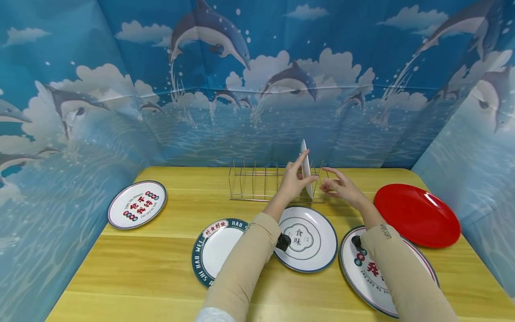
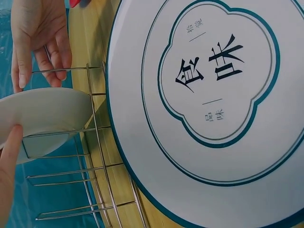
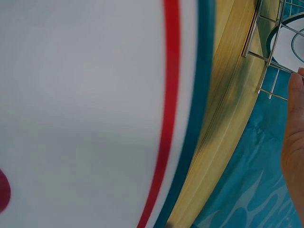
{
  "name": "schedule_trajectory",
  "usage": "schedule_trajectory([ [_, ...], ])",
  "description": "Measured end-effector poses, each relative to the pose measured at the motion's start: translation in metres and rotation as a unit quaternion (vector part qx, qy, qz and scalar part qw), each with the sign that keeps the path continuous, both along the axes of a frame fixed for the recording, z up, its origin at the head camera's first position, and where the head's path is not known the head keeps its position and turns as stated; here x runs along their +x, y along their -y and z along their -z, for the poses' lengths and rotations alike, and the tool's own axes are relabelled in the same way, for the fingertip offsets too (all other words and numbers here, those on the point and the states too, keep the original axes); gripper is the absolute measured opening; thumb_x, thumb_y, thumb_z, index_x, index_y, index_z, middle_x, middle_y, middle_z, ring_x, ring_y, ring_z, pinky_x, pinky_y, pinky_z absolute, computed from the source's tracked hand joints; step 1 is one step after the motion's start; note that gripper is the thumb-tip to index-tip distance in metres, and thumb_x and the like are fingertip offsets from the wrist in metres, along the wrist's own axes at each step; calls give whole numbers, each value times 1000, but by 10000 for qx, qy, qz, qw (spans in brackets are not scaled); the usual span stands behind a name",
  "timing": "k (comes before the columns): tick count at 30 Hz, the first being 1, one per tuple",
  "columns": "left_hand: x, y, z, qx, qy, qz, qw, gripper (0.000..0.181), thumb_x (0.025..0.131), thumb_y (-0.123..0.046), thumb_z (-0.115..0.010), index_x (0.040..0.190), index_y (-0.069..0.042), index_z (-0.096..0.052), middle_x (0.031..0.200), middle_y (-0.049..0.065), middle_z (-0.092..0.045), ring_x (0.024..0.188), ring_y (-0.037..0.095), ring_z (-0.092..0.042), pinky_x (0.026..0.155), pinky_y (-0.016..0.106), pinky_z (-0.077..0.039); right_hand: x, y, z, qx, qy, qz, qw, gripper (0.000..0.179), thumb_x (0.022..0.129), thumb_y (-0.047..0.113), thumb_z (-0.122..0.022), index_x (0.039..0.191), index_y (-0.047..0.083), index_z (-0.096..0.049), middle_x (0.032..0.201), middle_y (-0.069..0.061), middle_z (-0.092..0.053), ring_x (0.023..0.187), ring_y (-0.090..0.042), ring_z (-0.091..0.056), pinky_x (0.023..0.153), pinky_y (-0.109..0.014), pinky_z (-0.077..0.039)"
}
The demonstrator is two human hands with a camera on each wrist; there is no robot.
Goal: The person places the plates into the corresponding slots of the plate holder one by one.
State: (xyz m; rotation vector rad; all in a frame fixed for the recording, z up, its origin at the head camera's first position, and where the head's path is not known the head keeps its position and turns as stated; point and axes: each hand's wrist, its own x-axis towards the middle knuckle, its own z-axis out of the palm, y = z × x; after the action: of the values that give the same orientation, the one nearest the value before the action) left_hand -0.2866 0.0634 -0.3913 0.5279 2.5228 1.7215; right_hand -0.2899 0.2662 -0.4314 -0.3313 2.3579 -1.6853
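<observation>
A white plate (image 1: 306, 169) stands on edge near the right end of a wire dish rack (image 2: 98, 127). My left hand (image 1: 290, 182) grips this plate, index finger up along one side and thumb across its near edge. In the left wrist view, a fingertip touches the plate's pale underside (image 2: 52, 111). My right hand (image 1: 342, 188) hovers by the rack's right end with loosely bent fingers, holding nothing. Below my left wrist lies a white plate with a thin blue rim (image 1: 315, 264). A larger white plate with red characters (image 1: 362, 286) lies under my right forearm.
A red oval plate (image 1: 416, 214) lies at the right side of the wooden table (image 1: 120, 277). One small white plate with red and green lettering (image 1: 120, 201) is at the far left. Partly behind my left sleeve is a green-rimmed plate (image 1: 221, 250). A dolphin-print curtain (image 1: 193, 134) hangs behind.
</observation>
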Motion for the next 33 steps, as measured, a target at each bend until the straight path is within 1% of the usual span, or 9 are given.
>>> schedule_trajectory([
  [3, 1, 1, -1, -64, 35, 33, 10000, 73, 85, -27, -64, 143, -41, -22, 118, 13, -41, 90, 22, -55, 69, 27, -54, -1, 0, 2, -25, 44, 17, 10000, 58, 97, 29, -42, 146, 12, -16, 113, -30, -51, 107, -45, -48, 94, -52, -40],
  [7, 3, 6, -2, -188, -44, 93, 9998, 72, 87, -31, -61, 145, -39, -19, 126, 15, -39, 101, 28, -55, 76, 31, -53, -3, 0, 3, -57, 58, 22, 10000, 58, 97, 28, -43, 146, 11, -16, 110, -28, -52, 107, -46, -48, 94, -52, -40],
  [10, 5, 12, -1, -135, -219, -63, 9997, 70, 89, -35, -58, 146, -36, -18, 130, 16, -38, 105, 29, -53, 79, 33, -52, -2, -1, 2, -76, 13, -29, 10000, 58, 98, 27, -43, 146, 10, -15, 110, -29, -52, 105, -42, -51, 94, -53, -40],
  [14, 7, 30, -3, 209, -483, -524, 9972, 66, 89, -36, -58, 145, -34, -23, 124, 16, -44, 102, 28, -56, 79, 34, -52, 0, 0, 0, -85, -46, -78, 9999, 58, 98, 27, -42, 146, 9, -15, 110, -30, -51, 102, -35, -54, 94, -55, -39],
  [16, 8, 42, -5, 445, -585, -705, 9948, 63, 89, -34, -58, 144, -31, -27, 120, 15, -46, 100, 27, -56, 79, 35, -51, 1, 0, 0, -88, -58, -84, 9999, 57, 98, 26, -42, 146, 9, -15, 109, -29, -52, 101, -34, -55, 95, -55, -38],
  [19, 9, 66, -6, 756, -634, -912, 9909, 62, 89, -32, -59, 144, -29, -29, 119, 14, -46, 101, 26, -55, 81, 35, -51, 1, 1, -1, -102, -59, -89, 9999, 57, 98, 26, -42, 146, 9, -15, 107, -27, -53, 101, -34, -55, 95, -55, -38],
  [24, 15, 110, -7, 1191, -503, -1255, 9836, 61, 89, -32, -58, 143, -31, -28, 122, 17, -45, 104, 31, -55, 79, 39, -53, 1, 0, 0, -85, -21, -72, 9999, 57, 98, 26, -41, 146, 10, -15, 109, -30, -51, 102, -36, -54, 95, -55, -38],
  [28, 23, 144, -6, 1655, -295, -1557, 9734, 62, 89, -31, -59, 143, -31, -29, 123, 20, -44, 105, 32, -55, 81, 39, -53, 1, 0, 0, -77, -8, -8, 10000, 56, 98, 26, -42, 145, 11, -17, 109, -31, -50, 103, -39, -52, 95, -55, -39],
  [33, 37, 185, 0, 2001, -183, -1922, 9606, 62, 90, -25, -59, 144, -29, -28, 121, 19, -44, 101, 30, -55, 85, 40, -51, 0, 1, 0, -107, 26, 15, 9999, 56, 98, 26, -42, 145, 10, -17, 109, -30, -51, 104, -42, -50, 95, -55, -39],
])
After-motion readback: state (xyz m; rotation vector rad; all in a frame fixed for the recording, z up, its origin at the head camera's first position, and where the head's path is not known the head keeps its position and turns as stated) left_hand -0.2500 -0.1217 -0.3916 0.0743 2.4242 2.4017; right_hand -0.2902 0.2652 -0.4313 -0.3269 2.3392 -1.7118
